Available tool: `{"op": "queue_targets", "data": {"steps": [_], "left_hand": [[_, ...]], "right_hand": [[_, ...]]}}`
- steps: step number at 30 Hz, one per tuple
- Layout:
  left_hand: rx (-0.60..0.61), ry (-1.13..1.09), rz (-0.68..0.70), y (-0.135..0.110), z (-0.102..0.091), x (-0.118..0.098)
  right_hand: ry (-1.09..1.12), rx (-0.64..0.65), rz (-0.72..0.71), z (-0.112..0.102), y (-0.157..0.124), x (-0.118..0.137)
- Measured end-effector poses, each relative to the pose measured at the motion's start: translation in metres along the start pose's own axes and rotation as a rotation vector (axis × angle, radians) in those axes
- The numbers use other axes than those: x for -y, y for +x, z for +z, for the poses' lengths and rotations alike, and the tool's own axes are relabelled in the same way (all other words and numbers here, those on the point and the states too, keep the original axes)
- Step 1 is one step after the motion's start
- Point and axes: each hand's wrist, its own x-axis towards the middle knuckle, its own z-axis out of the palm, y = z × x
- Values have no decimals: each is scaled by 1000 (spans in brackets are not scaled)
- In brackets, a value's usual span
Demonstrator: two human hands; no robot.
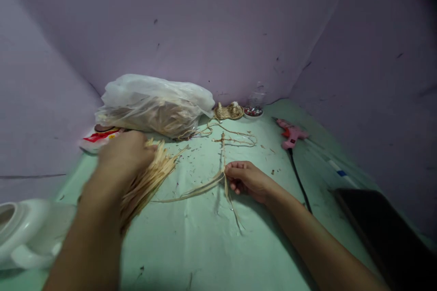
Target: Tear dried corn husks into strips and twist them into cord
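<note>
On my head feed the right hand [246,179] pinches a thin fiber cord [223,151] to the right of the straw-colored fiber bundle [153,182], cord running away from me past the fingertips, with loose strips [201,189] trailing back toward the bundle. Left hand [124,152] is at the bundle's far end, motion-blurred, so can't tell if it's gripping any. Translucent plastic bag [153,104] sits just behind the bundle, pink hot-glue gun [292,134] well to its right.
</note>
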Motion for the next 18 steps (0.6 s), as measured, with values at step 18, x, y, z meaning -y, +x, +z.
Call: {"op": "queue_targets", "data": {"steps": [18], "left_hand": [[587, -564, 238, -18, 107, -59]], "right_hand": [[-43, -85, -27, 8, -3, 1]]}}
